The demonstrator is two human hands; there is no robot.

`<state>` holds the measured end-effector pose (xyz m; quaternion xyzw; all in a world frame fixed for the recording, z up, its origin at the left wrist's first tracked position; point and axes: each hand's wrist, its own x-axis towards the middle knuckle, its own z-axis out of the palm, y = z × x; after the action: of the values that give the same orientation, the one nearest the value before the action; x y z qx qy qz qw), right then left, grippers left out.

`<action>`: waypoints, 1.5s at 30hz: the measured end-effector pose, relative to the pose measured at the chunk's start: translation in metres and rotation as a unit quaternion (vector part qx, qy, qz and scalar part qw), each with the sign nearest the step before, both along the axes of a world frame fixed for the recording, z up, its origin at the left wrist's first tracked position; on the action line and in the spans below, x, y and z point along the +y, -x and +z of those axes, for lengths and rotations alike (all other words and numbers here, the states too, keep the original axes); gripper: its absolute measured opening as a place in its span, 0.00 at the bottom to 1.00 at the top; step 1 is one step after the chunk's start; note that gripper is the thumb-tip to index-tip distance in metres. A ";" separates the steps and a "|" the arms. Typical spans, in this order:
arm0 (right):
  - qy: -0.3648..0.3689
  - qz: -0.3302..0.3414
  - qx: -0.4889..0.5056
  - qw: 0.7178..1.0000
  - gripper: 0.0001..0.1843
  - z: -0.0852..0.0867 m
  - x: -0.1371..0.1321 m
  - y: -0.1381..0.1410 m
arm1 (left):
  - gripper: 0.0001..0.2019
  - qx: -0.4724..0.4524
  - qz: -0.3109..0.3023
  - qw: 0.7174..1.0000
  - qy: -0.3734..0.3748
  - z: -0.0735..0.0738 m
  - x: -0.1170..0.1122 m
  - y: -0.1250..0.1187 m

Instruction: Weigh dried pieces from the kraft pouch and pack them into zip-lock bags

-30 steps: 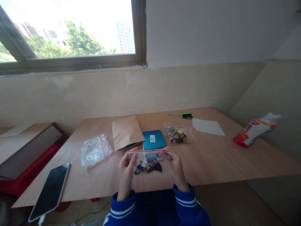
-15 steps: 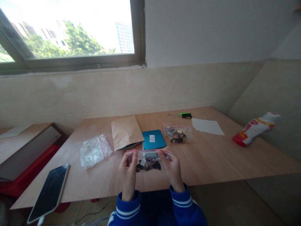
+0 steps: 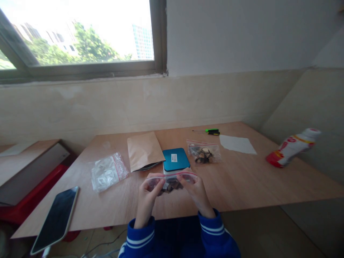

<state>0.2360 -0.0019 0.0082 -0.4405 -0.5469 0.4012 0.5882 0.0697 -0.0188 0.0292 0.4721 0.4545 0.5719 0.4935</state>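
Observation:
Both my hands hold a small clear zip bag (image 3: 171, 180) with a red seal strip and dark bits inside, just above the table's near edge. My left hand (image 3: 149, 195) pinches its left part, fingers closed. My right hand (image 3: 195, 191) pinches its right part, fingers closed. The bag is tilted so its top edge faces me. Right behind it lies a blue flat box (image 3: 175, 159) with a white label.
On the wooden table (image 3: 242, 179) lie a brown paper pouch (image 3: 143, 150), a clear bag (image 3: 107, 172) at left, another filled zip bag (image 3: 204, 153), a white paper (image 3: 237, 144), a green screwdriver (image 3: 212, 132), a phone (image 3: 56, 218) and a red-white bottle (image 3: 291, 147).
The bag has been tipped from upright to flatter, its seal edge now toward me. My fingers have moved closer together along the top strip.

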 end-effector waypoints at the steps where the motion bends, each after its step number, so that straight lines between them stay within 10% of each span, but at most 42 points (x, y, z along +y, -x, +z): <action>1: -0.009 -0.002 -0.008 1.000 0.10 0.000 0.000 -0.001 | 0.13 0.008 0.007 1.000 0.001 0.001 0.000 0.000; 37: -0.040 -0.064 0.008 0.997 0.09 0.004 -0.002 0.010 | 0.12 0.024 0.080 0.996 -0.025 -0.003 0.000 -0.010; 45: 0.009 0.002 0.020 1.000 0.15 0.002 -0.003 0.003 | 0.15 -0.037 -0.018 0.999 0.001 -0.003 -0.002 -0.005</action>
<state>0.2330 -0.0047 0.0101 -0.4370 -0.5323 0.4158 0.5940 0.0748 -0.0211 0.0266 0.4582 0.4282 0.5797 0.5203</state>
